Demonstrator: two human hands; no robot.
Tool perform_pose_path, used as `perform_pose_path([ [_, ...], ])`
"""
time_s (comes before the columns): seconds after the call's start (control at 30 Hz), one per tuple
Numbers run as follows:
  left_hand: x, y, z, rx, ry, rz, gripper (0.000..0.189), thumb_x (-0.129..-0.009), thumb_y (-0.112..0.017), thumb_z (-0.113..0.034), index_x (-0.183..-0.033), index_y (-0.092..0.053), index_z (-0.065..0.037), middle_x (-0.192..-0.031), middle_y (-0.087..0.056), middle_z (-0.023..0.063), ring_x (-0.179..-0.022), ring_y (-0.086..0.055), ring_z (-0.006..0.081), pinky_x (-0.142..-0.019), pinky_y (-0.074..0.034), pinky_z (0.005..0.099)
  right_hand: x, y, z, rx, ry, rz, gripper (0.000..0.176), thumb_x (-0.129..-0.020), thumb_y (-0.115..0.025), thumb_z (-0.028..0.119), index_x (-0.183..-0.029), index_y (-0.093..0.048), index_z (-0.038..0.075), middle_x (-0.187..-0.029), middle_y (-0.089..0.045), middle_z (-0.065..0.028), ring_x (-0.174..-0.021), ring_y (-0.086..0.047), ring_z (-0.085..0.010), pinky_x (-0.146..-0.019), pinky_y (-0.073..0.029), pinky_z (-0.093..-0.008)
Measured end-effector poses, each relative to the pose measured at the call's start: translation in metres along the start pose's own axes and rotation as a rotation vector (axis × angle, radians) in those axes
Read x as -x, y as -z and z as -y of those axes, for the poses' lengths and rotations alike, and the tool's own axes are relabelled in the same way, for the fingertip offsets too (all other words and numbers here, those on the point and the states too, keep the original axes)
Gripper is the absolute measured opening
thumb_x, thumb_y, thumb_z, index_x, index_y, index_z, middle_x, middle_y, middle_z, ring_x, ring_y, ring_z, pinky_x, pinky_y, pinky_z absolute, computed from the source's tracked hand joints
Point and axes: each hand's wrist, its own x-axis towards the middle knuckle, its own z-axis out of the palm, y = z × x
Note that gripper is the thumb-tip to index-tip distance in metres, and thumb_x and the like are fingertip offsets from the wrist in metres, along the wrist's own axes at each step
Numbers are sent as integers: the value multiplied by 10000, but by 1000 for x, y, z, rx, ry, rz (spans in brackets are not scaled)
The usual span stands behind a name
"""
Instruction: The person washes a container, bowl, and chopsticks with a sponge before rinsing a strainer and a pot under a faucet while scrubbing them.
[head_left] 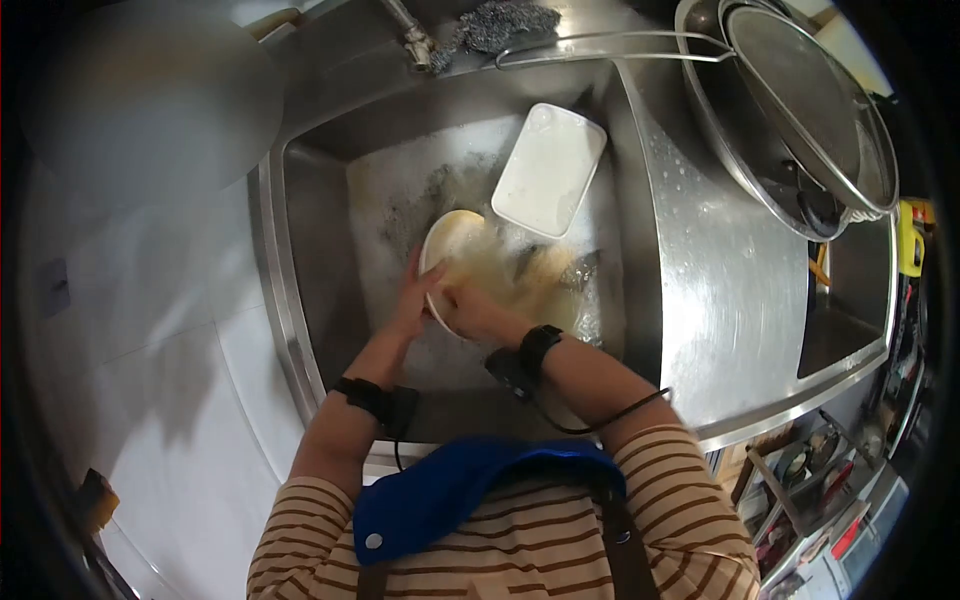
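Nearest: striped sleeves, blue bib at the chest. Black bands on both wrists, a cable trailing off the right one.

Left hand curls round the near rim of a round white dish and holds it tilted up on edge. Right hand presses against the dish's face; blur hides whether it grips anything, cannot tell.

The dish sits at the middle of a steel sink, in grey, foamy water. Just beyond it a rectangular white tray lies in the suds, leaning toward the far wall.

Right of the basin: a wet steel drainboard. Farther right, a large pan with a mesh strainer laid over it.

Far edge: tap base, steel scourer beside it.

Left of the sink: pale floor tiles. Lower right: cluttered shelving.
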Motion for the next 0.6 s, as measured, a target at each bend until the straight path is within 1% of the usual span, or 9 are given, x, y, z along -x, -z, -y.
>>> perform_pose_path([
  [0.03,12,-7,-17,-42,54,-16,782,-767,-632,-333,-1382,-173,-182,-1245,-442,101,-1039,-513,250,-661,-509,416,5,-1,-7,-11,-9,-3,236,-774,-583,178,-917,-576,-10,-925,-606,-194,-827,-595,-298,-714,-458,-366],
  [0.2,25,-1,-25,-380,171,85,855,-735,-660,-387,-1392,-142,-209,-1232,-455,116,-982,-543,243,-647,-505,402,2,-10,-80,-717,-3,-344,187,-768,-550,150,-908,-602,38,-881,-611,-140,-839,-591,-251,-727,-466,-365],
  [0.27,35,-7,-31,-336,264,37,853,-720,-648,-469,-1383,-181,-202,-1226,-459,116,-986,-540,255,-670,-507,432,-102,-29,-163,-1654,-5,-122,262,-759,-554,156,-984,-578,25,-915,-597,-135,-865,-580,-273,-767,-454,-372],
  [0.33,36,-6,-27,-270,325,50,836,-731,-626,-492,-1380,-187,-201,-1241,-441,120,-1005,-527,272,-684,-504,451,-89,7,-74,93,-142,-398,358,-812,-538,139,-1141,-459,24,-1092,-527,-178,-994,-539,-267,-818,-443,-366],
  [0.37,36,-5,-27,-210,385,72,820,-741,-603,-516,-1377,-192,-200,-1255,-424,124,-1023,-515,288,-697,-501,470,-90,4,-52,90,-136,-397,358,-812,-538,139,-1141,-459,24,-1092,-527,-178,-994,-539,-267,-818,-443,-366],
  [0.43,32,5,-15,-104,425,67,809,-752,-584,-525,-1378,-186,-203,-1270,-402,123,-1052,-491,305,-709,-492,488,-92,-10,-29,-374,152,-465,332,-805,-509,157,-1062,-492,-53,-956,-571,-148,-868,-564,-307,-797,-441,-358],
  [0.5,19,19,-3,8,455,75,797,-762,-565,-535,-1378,-179,-207,-1286,-380,122,-1082,-467,322,-722,-483,507,-80,-33,-27,-359,417,-477,258,-792,-530,138,-994,-545,-22,-865,-585,-156,-837,-568,-317,-764,-448,-379],
  [0.57,9,42,4,291,409,191,784,-768,-585,-488,-1375,-169,-217,-1298,-355,114,-1116,-435,322,-735,-481,522,-18,-10,6,-71,337,-133,201,-784,-542,143,-941,-589,25,-852,-602,-163,-849,-579,-302,-776,-443,-380],
  [0.6,11,41,2,293,413,193,784,-768,-585,-488,-1375,-169,-217,-1298,-355,114,-1116,-435,322,-735,-481,522,-7,-13,-6,-72,333,-133,201,-784,-542,143,-941,-589,25,-852,-602,-163,-849,-579,-302,-776,-443,-380],
])
